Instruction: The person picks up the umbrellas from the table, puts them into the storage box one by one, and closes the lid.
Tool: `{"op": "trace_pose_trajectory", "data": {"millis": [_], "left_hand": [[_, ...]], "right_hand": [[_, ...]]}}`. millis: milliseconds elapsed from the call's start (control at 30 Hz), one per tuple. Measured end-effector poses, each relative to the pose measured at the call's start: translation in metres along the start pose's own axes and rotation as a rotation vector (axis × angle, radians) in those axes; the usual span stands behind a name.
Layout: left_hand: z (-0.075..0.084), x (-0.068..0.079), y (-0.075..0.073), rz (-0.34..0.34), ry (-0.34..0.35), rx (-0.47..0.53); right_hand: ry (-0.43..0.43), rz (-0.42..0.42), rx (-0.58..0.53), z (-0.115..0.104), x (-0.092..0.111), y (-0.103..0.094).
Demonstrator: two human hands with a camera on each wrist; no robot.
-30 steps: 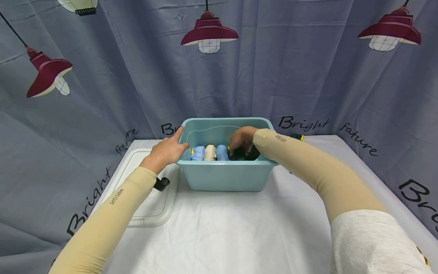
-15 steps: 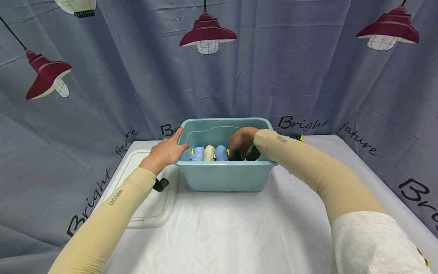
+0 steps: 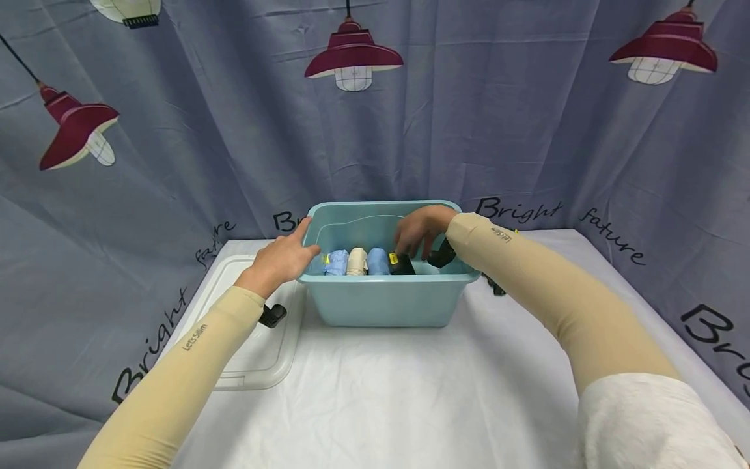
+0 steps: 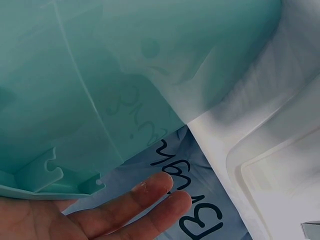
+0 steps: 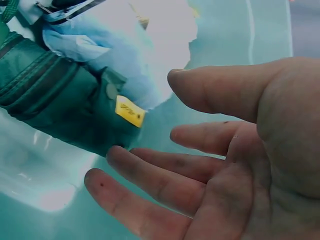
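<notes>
A light teal plastic box [image 3: 387, 303] stands on the white table. Along its floor lie rolled fabric bundles that look like folded umbrellas: a light blue one [image 3: 336, 262], a cream one [image 3: 357, 262], a blue one [image 3: 378, 262] and a dark green one [image 3: 401, 264] with a yellow label. My right hand [image 3: 423, 228] is inside the box, fingers spread and holding nothing; in the right wrist view its fingertips are right by the end of the dark green umbrella [image 5: 70, 102]. My left hand [image 3: 280, 260] rests at the box's left rim, two fingers straight along the outside.
A whitish lid [image 3: 252, 365] lies flat on the table left of the box, partly under my left arm. Right of the box, a dark object [image 3: 495, 285] shows beneath my right sleeve. A grey printed curtain [image 3: 504, 130] hangs behind the table.
My right hand has risen and drawn right, off the dark green umbrella, which now lies uncovered beside the blue one. The left hand has stayed at the rim.
</notes>
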State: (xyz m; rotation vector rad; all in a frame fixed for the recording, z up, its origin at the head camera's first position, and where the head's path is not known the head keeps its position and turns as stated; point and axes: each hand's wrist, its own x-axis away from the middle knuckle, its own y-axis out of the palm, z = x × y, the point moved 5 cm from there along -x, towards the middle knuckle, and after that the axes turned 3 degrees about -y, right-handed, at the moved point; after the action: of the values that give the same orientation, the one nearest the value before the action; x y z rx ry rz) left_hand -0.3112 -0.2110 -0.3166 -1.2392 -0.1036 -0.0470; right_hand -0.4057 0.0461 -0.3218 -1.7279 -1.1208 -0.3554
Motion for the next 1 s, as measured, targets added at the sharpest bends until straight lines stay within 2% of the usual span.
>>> {"op": "trace_pose_trajectory", "data": {"millis": [167, 533, 1000], "left_hand": [[0.0, 0.001, 0.0, -0.002, -0.006, -0.002], [-0.001, 0.002, 0.001, -0.017, -0.004, 0.006], [0.001, 0.001, 0.0, -0.005, 0.021, 0.012]], "right_hand": [[-0.049, 0.039, -0.06, -0.001, 0.013, -0.007], [-0.136, 0.162, -0.073, -0.002, 0.054, -0.022], [-0.227, 0.309, -0.132, 0.023, 0.095, -0.03]]}}
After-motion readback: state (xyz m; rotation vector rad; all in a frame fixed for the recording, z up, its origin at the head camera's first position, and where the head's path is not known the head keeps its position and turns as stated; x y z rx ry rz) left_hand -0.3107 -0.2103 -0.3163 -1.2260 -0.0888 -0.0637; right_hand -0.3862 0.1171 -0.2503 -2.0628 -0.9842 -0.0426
